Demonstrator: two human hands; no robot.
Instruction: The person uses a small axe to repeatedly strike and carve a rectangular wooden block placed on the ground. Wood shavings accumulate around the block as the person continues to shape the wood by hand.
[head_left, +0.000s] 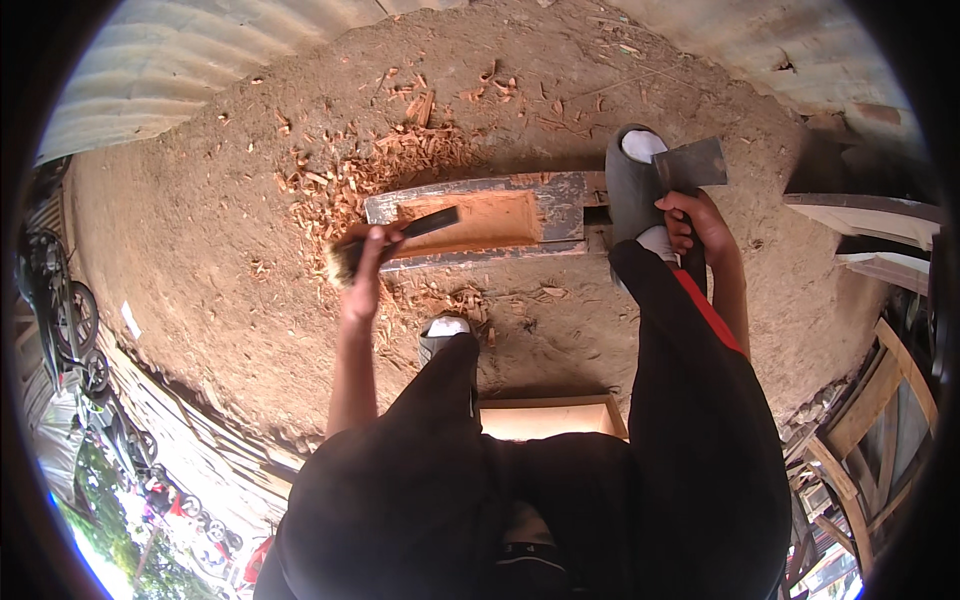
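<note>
My left hand [366,262] is closed around a chisel [432,221]. Its dark flat blade reaches over the wood, and its thick handle end looks pale and frayed. Under it lies a long piece of wood [562,205] with a worn dark surface and a long, pale orange hollow [490,222] cut into it. My right hand [700,222] grips the handle of a hatchet [692,164], whose broad dark blade is held beside my right shoe [634,190]. That shoe is at the right end of the wood.
Orange wood chips [400,160] lie heaped beyond and left of the wood. My left shoe [446,328] stands on the dirt ground. A pale wooden box or seat [550,418] is beneath me. Corrugated sheets [200,70] edge the far side; wooden frames [868,410] stand right, motorbikes [75,310] left.
</note>
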